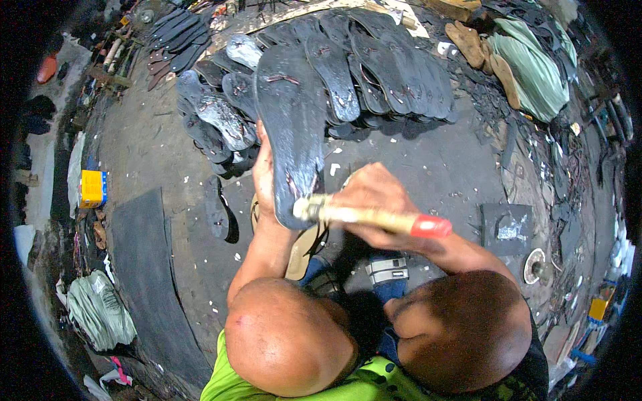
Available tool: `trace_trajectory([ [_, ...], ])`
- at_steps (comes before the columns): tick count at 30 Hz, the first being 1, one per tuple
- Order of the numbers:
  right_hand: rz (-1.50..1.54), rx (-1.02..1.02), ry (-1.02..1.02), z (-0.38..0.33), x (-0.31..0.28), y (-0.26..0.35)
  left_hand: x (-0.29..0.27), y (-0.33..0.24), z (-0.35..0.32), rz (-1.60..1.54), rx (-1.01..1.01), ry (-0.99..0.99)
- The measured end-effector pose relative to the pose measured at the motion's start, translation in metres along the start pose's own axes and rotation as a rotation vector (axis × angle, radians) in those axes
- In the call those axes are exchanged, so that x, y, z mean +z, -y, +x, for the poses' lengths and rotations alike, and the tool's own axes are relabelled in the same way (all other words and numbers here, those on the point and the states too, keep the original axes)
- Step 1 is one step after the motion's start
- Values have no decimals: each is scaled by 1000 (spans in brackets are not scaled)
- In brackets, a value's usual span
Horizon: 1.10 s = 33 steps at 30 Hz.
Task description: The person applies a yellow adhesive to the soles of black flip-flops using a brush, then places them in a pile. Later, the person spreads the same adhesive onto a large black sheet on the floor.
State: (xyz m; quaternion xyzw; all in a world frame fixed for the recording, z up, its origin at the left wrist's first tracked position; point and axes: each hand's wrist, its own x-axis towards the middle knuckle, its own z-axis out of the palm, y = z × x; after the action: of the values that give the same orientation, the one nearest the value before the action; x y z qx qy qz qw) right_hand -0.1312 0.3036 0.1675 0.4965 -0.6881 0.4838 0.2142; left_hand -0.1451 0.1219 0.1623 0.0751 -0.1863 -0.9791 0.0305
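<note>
A black sandal sole (287, 120) is held up in front of me, heel end nearest, with my left hand (265, 177) closed on its left edge. Its heel half has a wet, shiny coat, and small reddish-brown strap ends show on its face. My right hand (376, 190) grips a paintbrush (384, 217) with a pale wooden handle and a red end. The pale bristles touch the heel of the sole. The brush is slightly blurred. Part of the fingers of both hands is hidden.
Beyond the sole lies a broad pile of black soles (401, 73), some shiny. More dark soles (177, 40) lie at the far left. A single sandal (219, 210) rests left of my feet, near a black rubber sheet (150, 267). Pale green sacks (535, 63) stand far right.
</note>
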Motion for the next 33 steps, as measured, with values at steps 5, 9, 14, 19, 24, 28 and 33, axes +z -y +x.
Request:
trace_trajectory([
  [5,238,16,90,-21,10,10,-39,-49,32,136,14,160],
  [9,151,564,-278,-23,-50,2,-40,-42,80,289,-56,-129],
  [14,158,922,-470,-66,-60,-9,-53,-37,141,370,30,-238],
  [19,138,950,-526,-74,-40,-8,-107,-59,205,579,151,-271],
  [24,98,1153,-292,-91,-52,-23,-103,-7,56,850,174,-327],
  [28,-329,853,196,-128,-8,-48,-191,-1,-113,1992,215,-76],
  [33,-531,791,432,-156,28,-57,-191,13,-181,2205,509,-233],
])
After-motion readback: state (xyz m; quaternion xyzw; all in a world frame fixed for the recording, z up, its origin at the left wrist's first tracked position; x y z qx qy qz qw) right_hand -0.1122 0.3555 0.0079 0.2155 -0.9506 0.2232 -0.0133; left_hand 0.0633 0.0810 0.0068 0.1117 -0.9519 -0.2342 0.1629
